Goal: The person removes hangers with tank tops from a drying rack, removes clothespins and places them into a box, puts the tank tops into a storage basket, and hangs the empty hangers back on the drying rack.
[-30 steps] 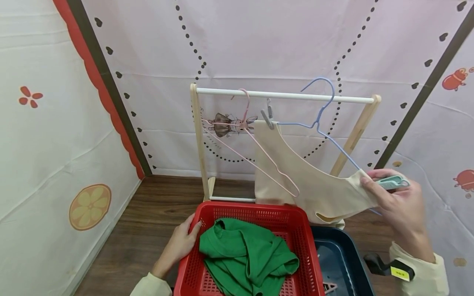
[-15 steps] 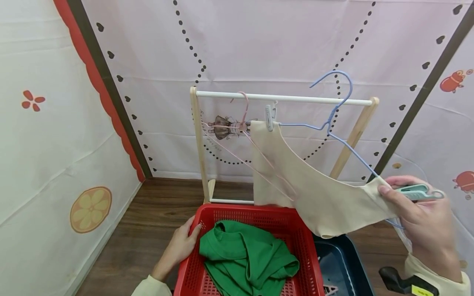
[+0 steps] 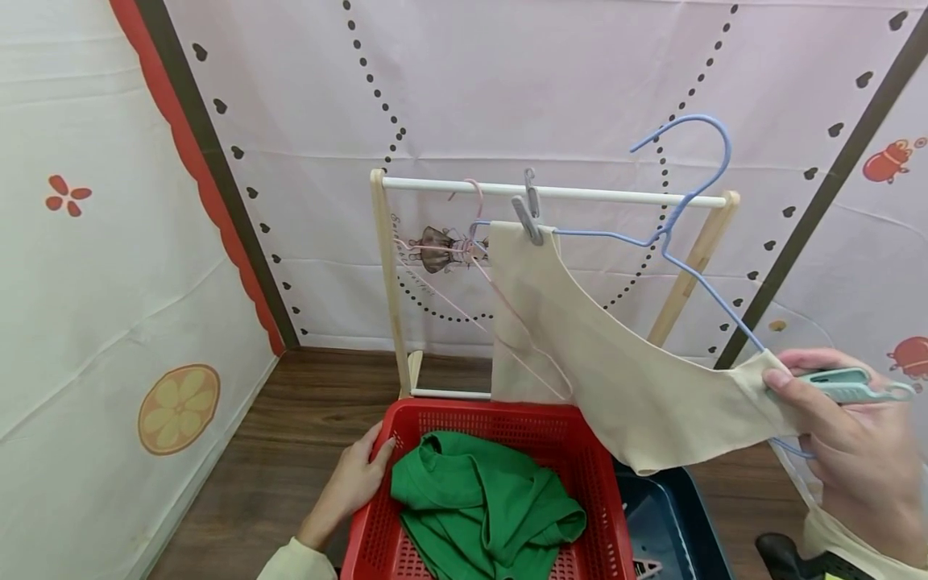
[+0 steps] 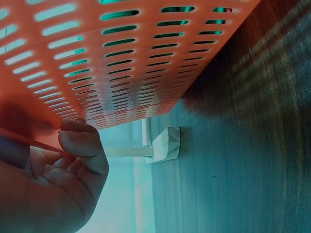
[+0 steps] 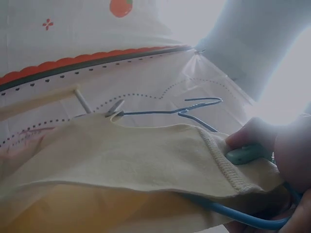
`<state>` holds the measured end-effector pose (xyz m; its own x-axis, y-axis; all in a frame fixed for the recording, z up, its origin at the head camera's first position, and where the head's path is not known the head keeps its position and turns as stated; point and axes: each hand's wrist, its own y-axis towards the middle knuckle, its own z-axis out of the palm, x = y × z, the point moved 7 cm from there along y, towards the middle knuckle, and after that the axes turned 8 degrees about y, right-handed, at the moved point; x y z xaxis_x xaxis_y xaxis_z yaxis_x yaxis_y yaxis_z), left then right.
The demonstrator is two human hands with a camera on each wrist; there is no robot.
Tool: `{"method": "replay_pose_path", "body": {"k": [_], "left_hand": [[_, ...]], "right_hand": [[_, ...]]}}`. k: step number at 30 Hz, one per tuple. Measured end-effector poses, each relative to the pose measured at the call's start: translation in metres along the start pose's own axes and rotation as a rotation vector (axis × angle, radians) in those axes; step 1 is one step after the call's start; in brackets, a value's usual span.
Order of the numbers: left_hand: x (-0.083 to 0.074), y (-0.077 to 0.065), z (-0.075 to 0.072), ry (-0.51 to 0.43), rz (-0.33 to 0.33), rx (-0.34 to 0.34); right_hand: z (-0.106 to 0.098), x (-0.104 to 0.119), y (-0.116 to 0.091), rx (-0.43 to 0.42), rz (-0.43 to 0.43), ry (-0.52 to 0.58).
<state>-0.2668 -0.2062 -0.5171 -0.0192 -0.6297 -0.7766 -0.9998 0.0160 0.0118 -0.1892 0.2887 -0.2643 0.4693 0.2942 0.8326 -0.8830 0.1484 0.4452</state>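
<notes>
My right hand is pinching a shoulder of the cream garment on the blue hanger, though I can't quite tell whether the mint clip there is biting cloth. My left hand is gripping the red basket by its rim, and a grey clip is sitting on the garment's far shoulder before the rack

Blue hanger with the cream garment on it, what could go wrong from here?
Its hook is off the white rail, so the blue hanger and cream garment may drop if the right hand loosens. The pink hanger overlaps the garment in the head view and might snag it.
</notes>
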Motion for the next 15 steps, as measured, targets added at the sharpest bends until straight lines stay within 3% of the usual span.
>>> {"method": "replay_pose_path", "body": {"k": [4,11,15], "left_hand": [[0.0,0.0,0.0,-0.003,0.0,0.002],[0.0,0.001,-0.001,0.025,0.02,-0.01],[0.0,0.001,0.0,0.025,0.021,-0.008]], "right_hand": [[0.0,0.001,-0.001,0.026,0.029,-0.011],[0.007,0.001,-0.002,0.053,0.007,0.043],[0.017,0.002,-0.002,0.123,-0.012,0.087]]}}
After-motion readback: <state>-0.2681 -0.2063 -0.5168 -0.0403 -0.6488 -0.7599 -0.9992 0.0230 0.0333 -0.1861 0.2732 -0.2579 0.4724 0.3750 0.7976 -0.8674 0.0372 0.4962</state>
